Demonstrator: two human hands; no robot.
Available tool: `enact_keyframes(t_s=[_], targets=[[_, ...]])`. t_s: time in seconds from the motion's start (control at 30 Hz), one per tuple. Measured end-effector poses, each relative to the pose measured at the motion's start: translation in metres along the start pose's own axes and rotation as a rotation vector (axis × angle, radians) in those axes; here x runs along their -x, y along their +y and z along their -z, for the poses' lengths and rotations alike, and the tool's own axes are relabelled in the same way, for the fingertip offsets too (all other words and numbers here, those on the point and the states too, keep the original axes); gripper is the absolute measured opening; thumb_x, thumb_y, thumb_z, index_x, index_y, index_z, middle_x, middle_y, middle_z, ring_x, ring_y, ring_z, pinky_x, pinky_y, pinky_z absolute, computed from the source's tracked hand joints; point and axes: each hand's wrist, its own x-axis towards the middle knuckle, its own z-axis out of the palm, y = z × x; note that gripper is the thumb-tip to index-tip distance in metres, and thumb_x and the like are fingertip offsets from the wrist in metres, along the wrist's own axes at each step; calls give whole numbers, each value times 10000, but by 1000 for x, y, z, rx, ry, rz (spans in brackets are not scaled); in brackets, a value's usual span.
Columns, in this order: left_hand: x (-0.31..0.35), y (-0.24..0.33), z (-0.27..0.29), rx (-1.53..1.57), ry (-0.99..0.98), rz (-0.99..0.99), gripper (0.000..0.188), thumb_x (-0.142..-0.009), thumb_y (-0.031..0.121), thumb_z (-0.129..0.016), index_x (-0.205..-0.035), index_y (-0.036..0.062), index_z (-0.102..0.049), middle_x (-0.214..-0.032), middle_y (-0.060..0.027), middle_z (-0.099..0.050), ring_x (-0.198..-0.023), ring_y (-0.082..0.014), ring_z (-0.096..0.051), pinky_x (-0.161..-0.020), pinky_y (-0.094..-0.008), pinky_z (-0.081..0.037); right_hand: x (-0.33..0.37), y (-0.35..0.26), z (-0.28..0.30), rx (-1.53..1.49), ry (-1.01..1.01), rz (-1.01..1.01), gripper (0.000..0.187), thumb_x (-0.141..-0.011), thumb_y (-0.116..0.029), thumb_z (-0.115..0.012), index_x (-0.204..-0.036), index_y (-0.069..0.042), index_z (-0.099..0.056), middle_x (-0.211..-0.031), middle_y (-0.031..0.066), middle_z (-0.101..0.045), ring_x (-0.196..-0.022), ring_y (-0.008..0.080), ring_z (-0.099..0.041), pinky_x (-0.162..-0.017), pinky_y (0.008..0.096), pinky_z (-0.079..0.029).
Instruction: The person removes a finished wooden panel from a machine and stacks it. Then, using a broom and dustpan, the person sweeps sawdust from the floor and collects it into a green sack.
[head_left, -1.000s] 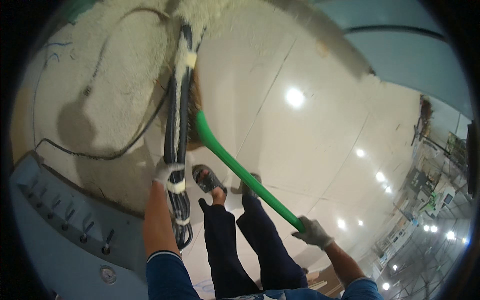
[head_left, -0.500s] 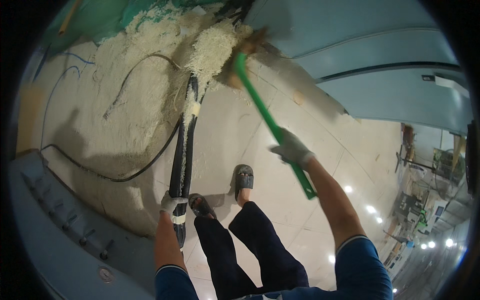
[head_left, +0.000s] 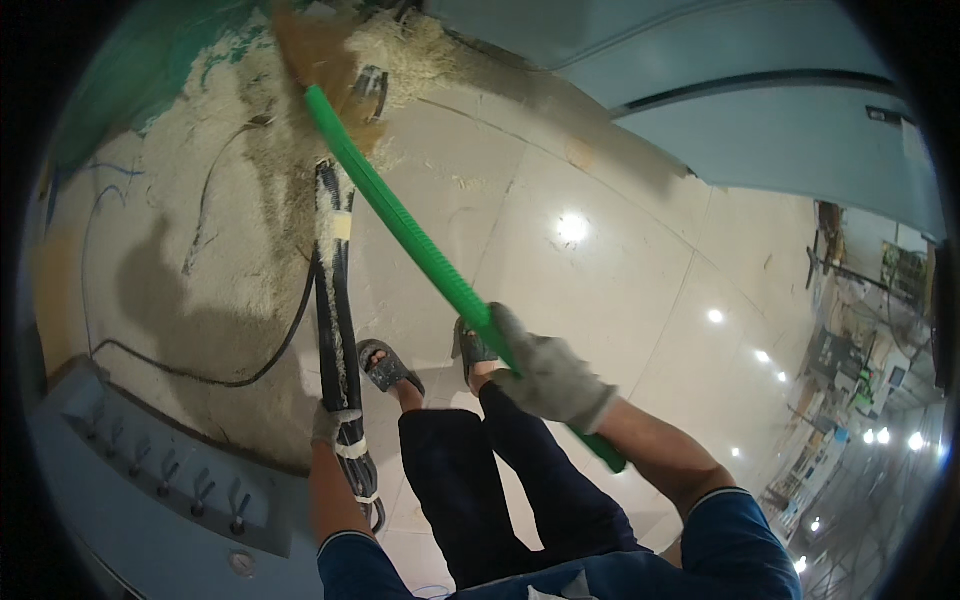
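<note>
My right hand point(head_left: 550, 375), in a grey work glove, is closed round the green handle of a broom point(head_left: 405, 230). The broom's brown bristles are blurred at the far left, over pale shavings point(head_left: 235, 110) heaped on the floor. My gloved left hand point(head_left: 328, 424) grips a bundle of black hoses point(head_left: 340, 290) wrapped with light tape. This bundle runs away from me to the left of my feet, with shavings lying along it. Its far part passes beneath the broom and is partly hidden.
A blue-grey machine panel point(head_left: 760, 140) stands at the far right. At the near left is a grey machine housing point(head_left: 130, 510) with several levers. A black cable point(head_left: 230, 382) curves over the dusty floor. Green sheeting point(head_left: 140, 80) lies at the far left.
The broom head has swept left across the hose bundle, and the heap on top of it has scattered. My right hand has come nearer and left; the left still grips the bundle.
</note>
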Motion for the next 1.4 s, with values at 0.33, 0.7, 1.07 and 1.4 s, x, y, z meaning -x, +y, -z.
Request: enact_keyframes(t_s=[0.33, 0.7, 1.07, 1.4], targets=[[67, 62, 25, 274, -209, 32, 656, -564, 49, -860, -1159, 37, -585, -998, -46, -657, -868, -197, -644, -811, -341, -541, 128, 75, -15, -413, 238, -751, 678, -827, -60, -684, -1411, -61, -341, -771, 92, -611, -527, 138, -591, -429, 288, -491], [76, 61, 29, 203, -101, -81, 592, -593, 37, -846, -1126, 5, -590, -978, -61, -663, -843, -178, -642, -796, -321, -535, -161, 149, 3, 253, 321, -544, 632, -816, -63, -508, -1430, -79, -359, -910, 245, -665, -798, 362, -685, -707, 463, -543], [77, 60, 27, 223, -122, -148, 582, -600, 96, -859, -1098, -9, -575, -937, -68, -657, -790, -178, -643, -749, -316, -544, -143, 33, -95, 479, -107, -222, 681, -861, -94, -499, -1498, -187, -276, -841, 200, -676, -806, 368, -683, -683, 486, -543], [67, 48, 25, 194, -118, -102, 627, -593, 107, -872, -1132, 17, -565, -995, -53, -642, -839, -174, -629, -771, -311, -537, -45, 94, -88, 410, 35, -235, 487, -868, -114, -535, -1332, -69, -393, -923, 219, -622, -777, 406, -654, -659, 507, -522]])
